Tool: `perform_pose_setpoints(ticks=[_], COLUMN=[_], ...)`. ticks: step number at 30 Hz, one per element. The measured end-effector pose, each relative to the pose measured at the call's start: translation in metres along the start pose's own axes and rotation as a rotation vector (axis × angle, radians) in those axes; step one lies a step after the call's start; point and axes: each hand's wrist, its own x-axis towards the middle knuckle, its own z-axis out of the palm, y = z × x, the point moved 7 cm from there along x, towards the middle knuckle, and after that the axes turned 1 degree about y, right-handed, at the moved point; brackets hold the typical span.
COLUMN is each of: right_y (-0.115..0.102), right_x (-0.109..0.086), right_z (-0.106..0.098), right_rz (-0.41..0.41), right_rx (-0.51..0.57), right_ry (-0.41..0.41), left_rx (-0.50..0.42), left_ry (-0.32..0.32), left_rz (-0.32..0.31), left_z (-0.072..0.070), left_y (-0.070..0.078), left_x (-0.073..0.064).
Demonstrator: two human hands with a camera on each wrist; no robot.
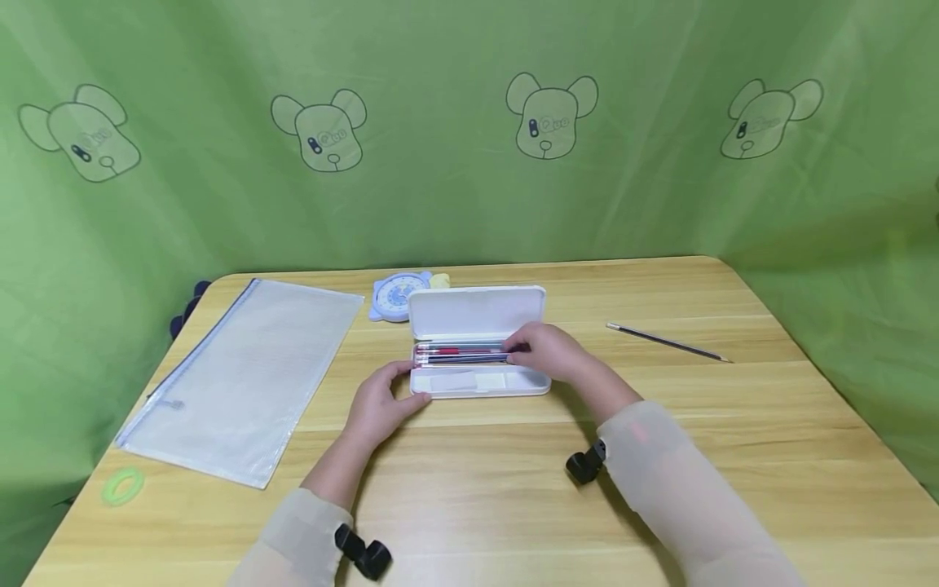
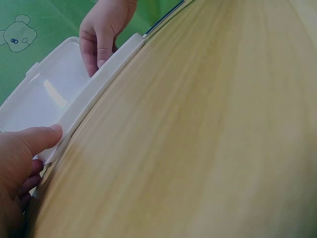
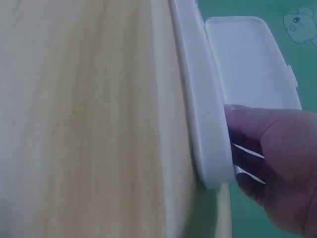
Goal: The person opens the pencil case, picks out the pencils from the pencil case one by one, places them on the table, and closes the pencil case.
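Note:
A white pencil case point(image 1: 480, 381) lies with its lid point(image 1: 477, 314) raised at the back. Several pencils point(image 1: 462, 356) lie side by side inside it, some dark, one red. My left hand point(image 1: 377, 405) holds the left end of the case, thumb at the front edge and fingers round the side; the left wrist view shows its thumb point(image 2: 47, 136) on the rim. Into the right part of the case reaches my right hand point(image 1: 546, 350), its fingertips at the right ends of the pencils. The front wall hides those fingertips in the right wrist view; I cannot tell whether they pinch a pencil.
A dark pencil point(image 1: 667, 342) lies on the table point(image 1: 499, 497) to the right. To the left is a translucent zip pouch point(image 1: 242, 379), with a green ring point(image 1: 122, 487) near its front corner. A blue clock-like toy point(image 1: 398, 296) sits behind the case. Green curtain point(image 1: 455, 204) surrounds the table.

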Motion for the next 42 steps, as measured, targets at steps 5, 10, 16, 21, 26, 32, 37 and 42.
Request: perform_pose_setpoints(ticks=[5,10,16,21,26,32,37,42], right_y=[-0.002,-0.002,0.0,0.003,0.008,0.022,0.041,0.071], right_x=[0.004,0.005,0.005,0.002,-0.006,-0.025,-0.049,-0.076], right_z=[0.004,0.005,0.004,-0.002,-0.014,-0.035,-0.051,-0.064], right_rz=[0.004,0.006,0.014,0.022,0.002,0.014,0.036,0.084], right_rx=[-0.055,-0.054,0.02,0.066,0.096,0.101,0.08,0.054], right_ry=[-0.029,-0.031,-0.011,0.029,0.072,0.129,0.163,0.172], left_rx=[-0.003,-0.004,-0.001,-0.002,0.001,0.008,0.015,0.005], left_ry=[0.002,0.001,0.004,0.002,-0.002,-0.001,-0.004,-0.01], left_rz=[0.007,0.014,0.02,0.013,0.012,0.016,0.01,0.007], left_z=[0.0,0.0,0.0,0.0,-0.001,-0.002,-0.002,-0.001], left_y=[0.001,0.001,0.001,0.001,0.001,0.003,0.003,0.003], left_x=[0.0,0.0,0.0,-0.001,-0.001,-0.001,-0.001,-0.001])
